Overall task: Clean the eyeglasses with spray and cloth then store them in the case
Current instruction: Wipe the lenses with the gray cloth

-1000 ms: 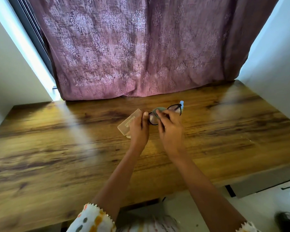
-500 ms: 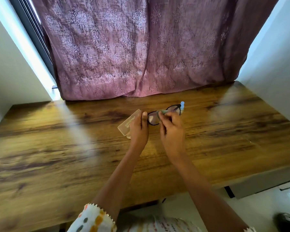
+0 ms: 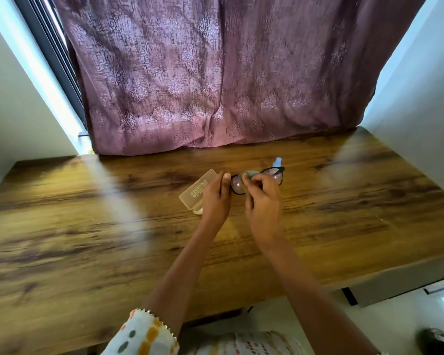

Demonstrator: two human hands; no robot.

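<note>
Above the table [image 3: 113, 226]: left grip [image 3: 215, 198] pinching glasses [image 3: 276, 174] steady; right grip [image 3: 263, 201] pinching cloth [image 3: 251, 173] for wiping lens.

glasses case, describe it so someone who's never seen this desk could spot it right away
Start at the wooden desk in front of the purple curtain. Near its middle, two hands hold black eyeglasses; the glasses case lies flat just beyond the left hand. It is the only pale, translucent, rectangular box there, unlike the small blue-capped spray bottle behind the glasses.
</note>
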